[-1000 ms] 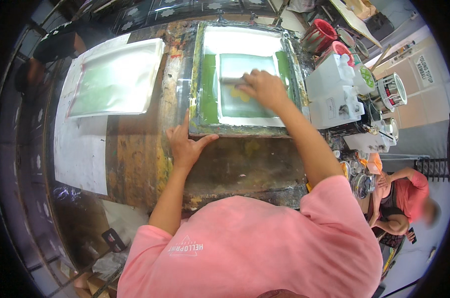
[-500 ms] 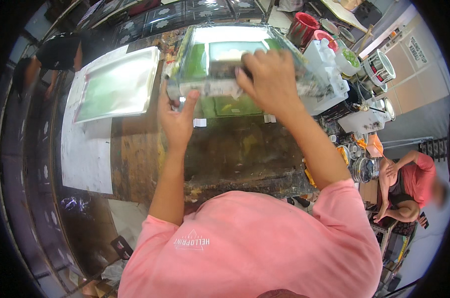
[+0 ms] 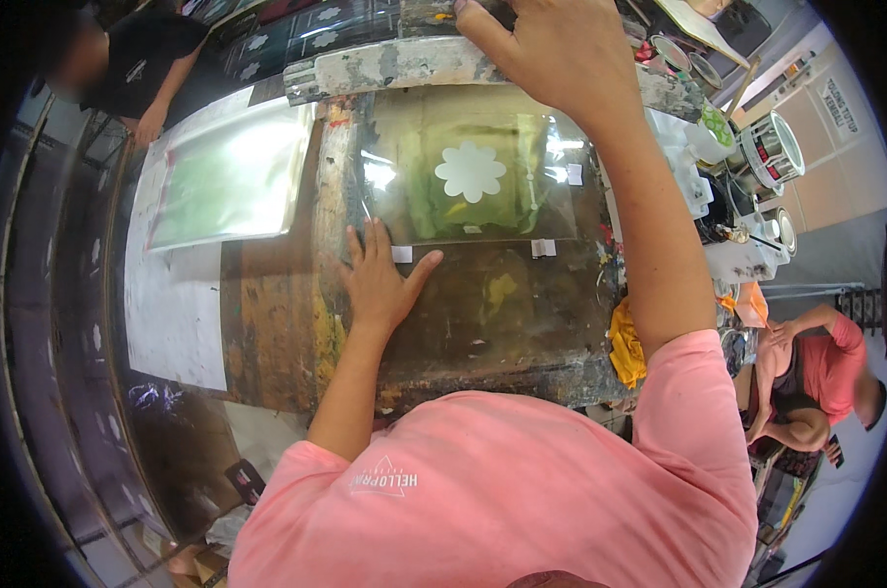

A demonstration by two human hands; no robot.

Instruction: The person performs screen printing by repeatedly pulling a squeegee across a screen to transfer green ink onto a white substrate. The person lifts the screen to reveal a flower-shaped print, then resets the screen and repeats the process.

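Note:
My right hand (image 3: 561, 49) is at the top edge with its thumb against a stained wooden squeegee (image 3: 429, 18); its other fingers are mostly cut off. Below it, the pale, paint-worn near bar of a screen printing frame (image 3: 394, 71) is raised above the table. A clear plastic sheet (image 3: 404, 216) lies beneath, bearing a white flower shape (image 3: 470, 171). My left hand (image 3: 377, 277) rests open, fingers spread, at the sheet's near left corner. Beside that hand is a small white tab (image 3: 401, 254); another white tab (image 3: 543, 248) sits farther right along the sheet's near edge.
A stack of clear sheets (image 3: 233, 181) lies on white paper (image 3: 174, 323) to the left. Paint cans (image 3: 771, 152) and tubs crowd the right side, near a yellow cloth (image 3: 627, 343). One person (image 3: 144, 59) stands far left; another (image 3: 820, 367) sits at the right.
The frame has tilted up off the table, uncovering the sheet and its white flower. My left hand has let go of the frame and moved down onto the table. My right hand has moved away from me.

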